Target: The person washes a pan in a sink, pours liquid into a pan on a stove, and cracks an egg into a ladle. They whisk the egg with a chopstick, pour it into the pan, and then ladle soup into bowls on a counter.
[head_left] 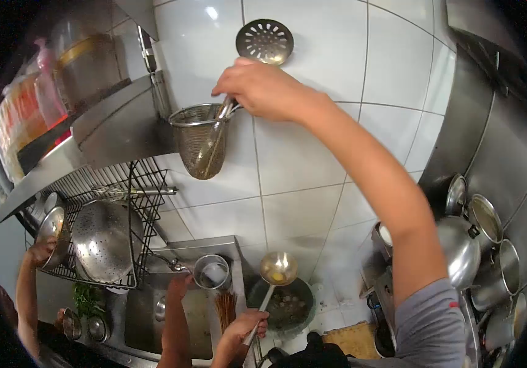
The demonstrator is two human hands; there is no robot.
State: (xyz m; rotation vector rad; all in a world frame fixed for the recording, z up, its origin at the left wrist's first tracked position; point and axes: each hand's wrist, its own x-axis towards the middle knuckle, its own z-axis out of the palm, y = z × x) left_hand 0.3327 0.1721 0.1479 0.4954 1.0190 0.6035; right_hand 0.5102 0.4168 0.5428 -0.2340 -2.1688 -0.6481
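Observation:
My right hand [257, 89] reaches up along the tiled wall, fingers closed at the metal handle of a deep mesh strainer [197, 147]. Something long and slim slants down in the strainer; I cannot make out what it is. Just above that hand, a slotted skimmer [264, 42] is against the tiles. Low in the middle, my left hand [245, 325] is wrapped round the handle of a ladle [279, 270]. The ladle's bowl holds a little yellowish stuff and is over a dark tub [297, 306] on the floor.
At the left, another person's hand [41, 253] touches a metal bowl [54, 233] by a wire rack [137, 245] with a colander [107, 236]. Another hand [180, 287] is by a metal pot [212, 272] at the sink [199, 325]. Pots [496, 270] and lids crowd the right.

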